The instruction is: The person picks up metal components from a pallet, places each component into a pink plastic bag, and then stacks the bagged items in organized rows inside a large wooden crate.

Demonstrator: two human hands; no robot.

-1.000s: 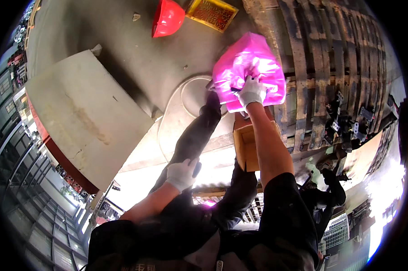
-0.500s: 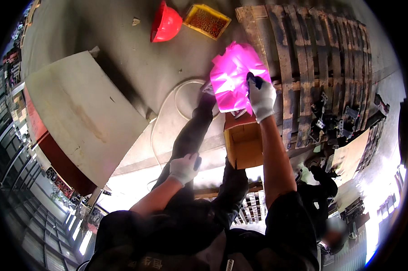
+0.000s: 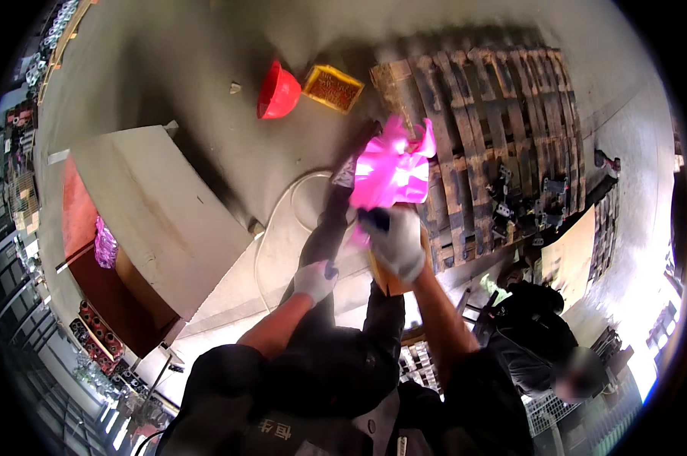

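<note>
In front of me is a crumpled, bright pink plastic bag (image 3: 393, 171), glossy and bunched up. My right hand (image 3: 395, 242), in a white glove with dark fingertips, is closed at the bag's near edge, with a strip of pink showing beside the fingers. Motion blurs this hand somewhat. Under it, mostly hidden by hand and forearm, is a small brown cardboard box (image 3: 387, 283). My left hand (image 3: 317, 280), also gloved in white, lies on my left leg with its fingers loosely out and holds nothing.
Wooden pallets (image 3: 472, 121) stand to the right, with dark metal parts (image 3: 545, 205) at their near end. A large carton (image 3: 157, 213) is at the left, purple plastic (image 3: 105, 245) inside. Beyond are a red bowl-shaped container (image 3: 279, 91) and a yellow tray (image 3: 333, 89). Another person (image 3: 533, 334) is near right.
My right hand has come nearer and to the left, from the bag's right side to its near edge. The pink bag has changed shape. My view has shifted, showing more of the left carton's inside.
</note>
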